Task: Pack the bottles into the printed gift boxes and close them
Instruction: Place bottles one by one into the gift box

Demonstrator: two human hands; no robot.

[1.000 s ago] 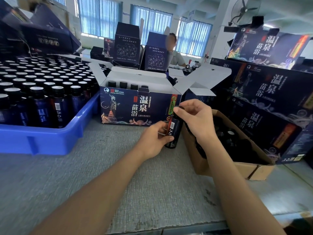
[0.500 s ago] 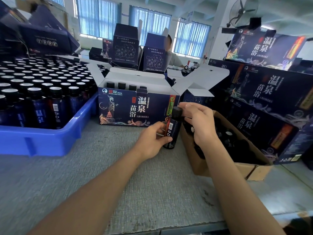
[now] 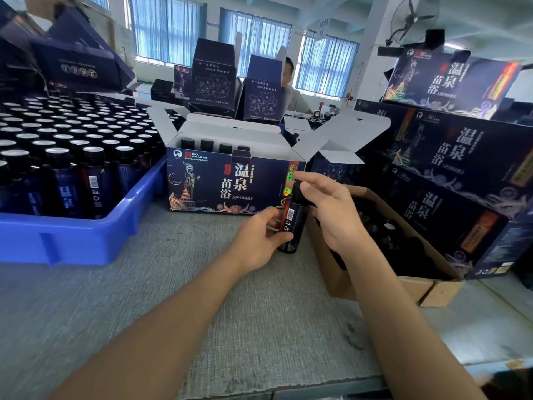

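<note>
From where I'm standing, the person is working with the left arm (image 3: 173,321) and right arm (image 3: 403,327) bare along all the length I'm seeing. The left hand (image 3: 256,241) and right hand (image 3: 331,215) are going bare too, the fingers looking slim.

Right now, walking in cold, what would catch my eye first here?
The dark bottle at centre, gripped by the left hand with the right hand at its cap. Behind it stands an open gift box with bottle tops showing; a blue tray crammed with bottles fills the left.
</note>
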